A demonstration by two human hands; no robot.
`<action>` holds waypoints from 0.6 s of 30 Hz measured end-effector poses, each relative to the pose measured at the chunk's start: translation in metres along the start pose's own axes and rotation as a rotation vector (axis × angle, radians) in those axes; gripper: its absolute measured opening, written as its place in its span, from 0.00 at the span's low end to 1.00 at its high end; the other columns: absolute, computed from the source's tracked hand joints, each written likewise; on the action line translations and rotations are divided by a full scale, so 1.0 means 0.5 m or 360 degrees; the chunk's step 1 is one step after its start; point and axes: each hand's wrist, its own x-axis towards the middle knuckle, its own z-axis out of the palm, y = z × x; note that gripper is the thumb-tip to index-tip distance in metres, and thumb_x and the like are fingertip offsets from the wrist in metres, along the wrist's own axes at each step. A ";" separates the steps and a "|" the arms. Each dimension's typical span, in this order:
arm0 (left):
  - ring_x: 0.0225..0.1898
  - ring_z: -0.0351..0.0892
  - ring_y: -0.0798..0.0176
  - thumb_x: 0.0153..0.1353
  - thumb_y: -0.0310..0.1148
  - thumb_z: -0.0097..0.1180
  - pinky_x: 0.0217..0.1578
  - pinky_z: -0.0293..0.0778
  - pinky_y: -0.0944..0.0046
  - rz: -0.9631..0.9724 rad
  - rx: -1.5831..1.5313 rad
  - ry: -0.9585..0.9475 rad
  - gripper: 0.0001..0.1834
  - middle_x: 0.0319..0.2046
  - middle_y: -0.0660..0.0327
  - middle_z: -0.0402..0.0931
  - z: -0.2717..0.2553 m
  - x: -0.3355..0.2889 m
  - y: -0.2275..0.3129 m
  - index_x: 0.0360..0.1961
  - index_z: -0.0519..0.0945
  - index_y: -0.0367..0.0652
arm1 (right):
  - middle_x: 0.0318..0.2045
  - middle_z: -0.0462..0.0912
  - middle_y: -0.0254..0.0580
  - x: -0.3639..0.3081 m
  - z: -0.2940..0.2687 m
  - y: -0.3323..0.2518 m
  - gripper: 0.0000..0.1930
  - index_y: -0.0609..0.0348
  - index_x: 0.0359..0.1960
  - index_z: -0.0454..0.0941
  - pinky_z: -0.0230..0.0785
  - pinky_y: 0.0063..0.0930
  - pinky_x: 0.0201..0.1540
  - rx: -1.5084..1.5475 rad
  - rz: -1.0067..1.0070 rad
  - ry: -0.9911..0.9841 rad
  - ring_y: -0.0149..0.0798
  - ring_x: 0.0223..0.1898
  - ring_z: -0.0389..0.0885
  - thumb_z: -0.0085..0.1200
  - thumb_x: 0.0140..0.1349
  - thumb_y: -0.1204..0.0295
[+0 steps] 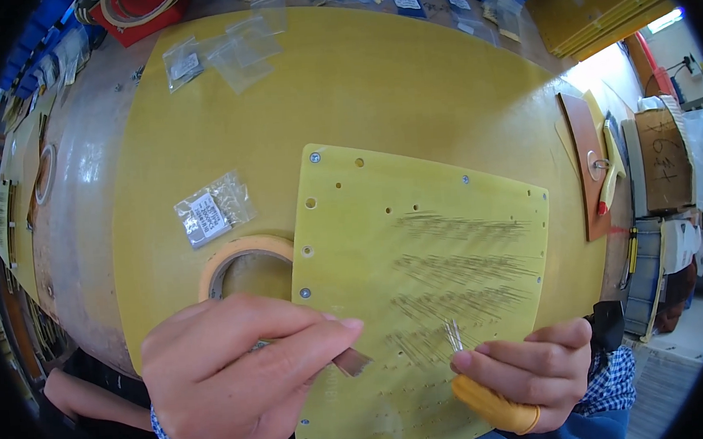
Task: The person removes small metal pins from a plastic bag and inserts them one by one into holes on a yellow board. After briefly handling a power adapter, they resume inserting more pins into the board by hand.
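Observation:
My left hand (232, 375) pinches a short flat brownish strip (352, 361) between thumb and fingertips; most of it is hidden by the fingers. In my right hand (533, 374), a small bunch of thin silvery pins (453, 335) stands up from the fingertips. A yellow finger cot (495, 403) covers one digit of that hand. Both hands are over the near part of a yellow board (349, 236) with screws and holes. Rows of thin wire leads (461, 265) stick out of the board, leaning across one another.
A roll of tan tape (209, 274) lies left of the board, near a labelled plastic bag (212, 211). More clear bags (246, 47) are at the back. Right of the board are a brown panel (583, 167) and a yellow-handled tool (613, 164). Another person's arm (95, 400) shows at left.

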 end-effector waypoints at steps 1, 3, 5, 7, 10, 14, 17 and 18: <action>0.18 0.74 0.67 0.33 0.18 0.64 0.19 0.66 0.75 0.0031 -0.0042 -0.0048 0.13 0.22 0.59 0.78 0.002 0.003 -0.005 0.26 0.85 0.40 | 0.37 0.85 0.29 0.000 0.001 0.006 0.04 0.49 0.29 0.81 0.53 0.20 0.31 0.0110 0.0053 -0.0020 0.22 0.30 0.78 0.58 0.51 0.72; 0.18 0.74 0.67 0.33 0.18 0.64 0.19 0.66 0.75 -0.0024 0.0009 -0.0019 0.13 0.22 0.59 0.78 -0.017 -0.014 0.000 0.26 0.85 0.40 | 0.37 0.85 0.31 0.011 0.007 0.011 0.03 0.51 0.30 0.81 0.54 0.19 0.30 0.0526 0.0106 0.0023 0.23 0.30 0.79 0.57 0.54 0.72; 0.18 0.74 0.67 0.33 0.18 0.64 0.19 0.65 0.75 -0.0010 -0.0032 -0.0014 0.13 0.22 0.59 0.78 -0.010 -0.010 -0.002 0.26 0.85 0.40 | 0.37 0.85 0.32 0.008 -0.005 0.010 0.02 0.51 0.30 0.81 0.55 0.18 0.30 0.0610 0.0189 -0.0005 0.24 0.30 0.80 0.57 0.55 0.72; 0.19 0.74 0.67 0.33 0.18 0.64 0.19 0.66 0.74 0.0020 -0.0031 -0.0027 0.13 0.22 0.59 0.78 -0.006 -0.006 -0.003 0.26 0.85 0.40 | 0.37 0.85 0.32 0.003 -0.007 0.011 0.02 0.51 0.30 0.81 0.55 0.17 0.31 0.0707 0.0269 -0.0029 0.24 0.31 0.80 0.57 0.56 0.72; 0.19 0.75 0.66 0.34 0.19 0.65 0.20 0.67 0.74 -0.0005 0.0153 -0.0034 0.12 0.22 0.59 0.78 -0.005 -0.001 0.009 0.26 0.85 0.40 | 0.37 0.85 0.31 0.001 -0.004 0.016 0.03 0.50 0.31 0.81 0.56 0.15 0.32 0.0607 0.0234 -0.0087 0.24 0.32 0.81 0.56 0.55 0.72; 0.20 0.75 0.66 0.33 0.18 0.65 0.20 0.68 0.74 0.0022 0.0004 0.0016 0.13 0.23 0.58 0.78 -0.005 -0.004 0.006 0.26 0.85 0.39 | 0.36 0.85 0.28 0.002 -0.005 0.004 0.04 0.48 0.30 0.80 0.55 0.16 0.31 0.0197 -0.0119 -0.0112 0.22 0.32 0.81 0.55 0.53 0.73; 0.20 0.76 0.65 0.33 0.16 0.66 0.21 0.69 0.73 0.0029 -0.0039 0.0036 0.15 0.23 0.58 0.78 -0.002 -0.008 0.003 0.27 0.85 0.39 | 0.36 0.85 0.29 0.001 0.001 0.007 0.03 0.48 0.28 0.79 0.55 0.17 0.30 0.0078 -0.0124 -0.0039 0.23 0.31 0.81 0.55 0.53 0.73; 0.21 0.76 0.65 0.32 0.16 0.66 0.21 0.69 0.73 0.0030 -0.0029 0.0028 0.15 0.23 0.58 0.78 -0.003 -0.009 0.002 0.27 0.85 0.39 | 0.36 0.85 0.29 0.001 0.005 0.006 0.03 0.48 0.28 0.79 0.55 0.17 0.30 0.0085 -0.0125 -0.0036 0.23 0.31 0.81 0.55 0.53 0.73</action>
